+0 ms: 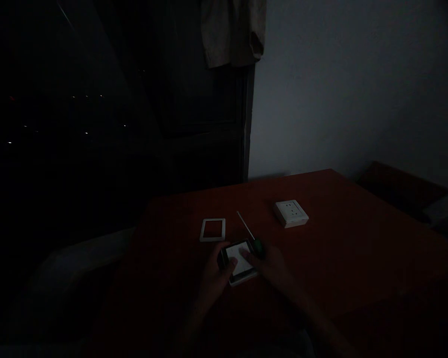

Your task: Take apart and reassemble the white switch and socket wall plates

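Between both hands is a wall socket [239, 259] with a white face and a dark border, tilted toward me. My left hand [217, 271] grips its left side, thumb on the white face. My right hand [272, 266] grips the right side, its thumb also pressed on the face. A screwdriver [259, 246] with a green handle sits in or against my right hand, its thin shaft pointing up and left; the dim light hides how it is held. Just beyond my left hand, a white square frame [212, 241] lies flat on the table.
A second white socket [291, 213] on a box rests on the reddish table [343, 238], toward the back right. Behind the table are a pale wall [339, 89], a dark window with distant lights, and a hanging cloth [231, 35]. The scene is very dim.
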Available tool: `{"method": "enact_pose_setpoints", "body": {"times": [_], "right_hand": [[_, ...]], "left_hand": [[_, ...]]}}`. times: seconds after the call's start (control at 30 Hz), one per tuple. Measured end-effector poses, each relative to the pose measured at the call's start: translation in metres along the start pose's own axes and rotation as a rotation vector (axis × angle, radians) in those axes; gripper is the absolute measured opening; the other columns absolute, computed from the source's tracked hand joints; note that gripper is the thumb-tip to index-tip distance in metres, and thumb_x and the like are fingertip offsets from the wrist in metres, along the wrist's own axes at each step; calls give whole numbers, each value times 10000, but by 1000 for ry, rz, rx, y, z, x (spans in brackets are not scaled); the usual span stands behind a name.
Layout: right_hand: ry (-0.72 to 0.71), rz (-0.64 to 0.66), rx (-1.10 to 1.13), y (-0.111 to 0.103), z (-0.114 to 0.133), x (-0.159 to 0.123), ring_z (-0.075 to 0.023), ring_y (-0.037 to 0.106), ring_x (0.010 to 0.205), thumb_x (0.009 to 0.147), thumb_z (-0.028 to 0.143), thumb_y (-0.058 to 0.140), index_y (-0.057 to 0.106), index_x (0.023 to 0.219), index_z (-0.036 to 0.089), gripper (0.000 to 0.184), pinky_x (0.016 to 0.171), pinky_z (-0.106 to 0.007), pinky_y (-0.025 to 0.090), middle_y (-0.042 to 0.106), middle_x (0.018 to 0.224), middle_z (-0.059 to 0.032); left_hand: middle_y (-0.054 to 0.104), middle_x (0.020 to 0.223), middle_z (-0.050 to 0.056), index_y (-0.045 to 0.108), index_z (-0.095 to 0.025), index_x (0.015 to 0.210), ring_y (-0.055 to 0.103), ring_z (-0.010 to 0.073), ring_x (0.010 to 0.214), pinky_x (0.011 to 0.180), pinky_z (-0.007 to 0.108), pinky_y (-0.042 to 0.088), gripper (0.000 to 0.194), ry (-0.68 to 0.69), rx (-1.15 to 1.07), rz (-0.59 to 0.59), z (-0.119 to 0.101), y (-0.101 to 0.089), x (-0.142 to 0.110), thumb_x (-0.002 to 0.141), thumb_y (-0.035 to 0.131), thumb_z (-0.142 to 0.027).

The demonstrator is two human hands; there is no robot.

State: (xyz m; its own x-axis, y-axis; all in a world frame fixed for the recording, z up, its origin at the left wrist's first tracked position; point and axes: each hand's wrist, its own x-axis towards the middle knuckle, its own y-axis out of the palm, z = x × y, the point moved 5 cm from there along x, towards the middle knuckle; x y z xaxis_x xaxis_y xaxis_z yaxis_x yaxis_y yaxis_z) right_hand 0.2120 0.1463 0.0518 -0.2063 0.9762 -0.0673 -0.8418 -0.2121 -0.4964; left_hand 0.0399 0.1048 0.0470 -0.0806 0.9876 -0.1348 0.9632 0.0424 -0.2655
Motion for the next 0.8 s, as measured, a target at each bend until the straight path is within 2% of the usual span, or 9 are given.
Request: {"method": "enact_pose_setpoints", "body": {"times": [0.27, 0.43, 0.63, 0.8], "right_hand": [[17, -14, -222, 2, 10, 5, -273, 680, 794, 750, 598, 598, 643, 1063, 232, 484, 606, -305, 411, 731, 891, -107], [37, -3, -353, 2, 16, 5, -296, 681, 791, 777, 607, 551, 653, 995, 223, 454, 608, -327, 403, 727, 882, -138], [34, 9, -428, 1, 23, 4, -303, 687, 795, 793, 643, 509, 646, 976, 217, 484, 611, -334, 411, 727, 883, -145], [34, 4, -445, 3, 24, 3, -318, 688, 831, 812, 647, 477, 627, 1003, 197, 511, 618, -337, 417, 722, 918, -157]], "left_hand": [[642, 1167, 81, 539, -209, 1196, 623, 262, 1045, 844, 366, 516, 435, 24, -4, -71, 3, 1, 1, 803, 576, -392], [653, 1137, 73, 544, -204, 1195, 625, 252, 1036, 853, 355, 506, 423, 16, 42, -78, 0, 1, 1, 807, 558, -372], [636, 1177, 76, 572, -206, 1161, 601, 256, 1074, 886, 363, 483, 377, 46, 97, -138, -7, 2, -2, 848, 510, -408], [609, 1233, 105, 542, -193, 1211, 576, 269, 1123, 928, 386, 461, 434, 37, 76, -121, -5, 4, -3, 863, 492, -446]]}}
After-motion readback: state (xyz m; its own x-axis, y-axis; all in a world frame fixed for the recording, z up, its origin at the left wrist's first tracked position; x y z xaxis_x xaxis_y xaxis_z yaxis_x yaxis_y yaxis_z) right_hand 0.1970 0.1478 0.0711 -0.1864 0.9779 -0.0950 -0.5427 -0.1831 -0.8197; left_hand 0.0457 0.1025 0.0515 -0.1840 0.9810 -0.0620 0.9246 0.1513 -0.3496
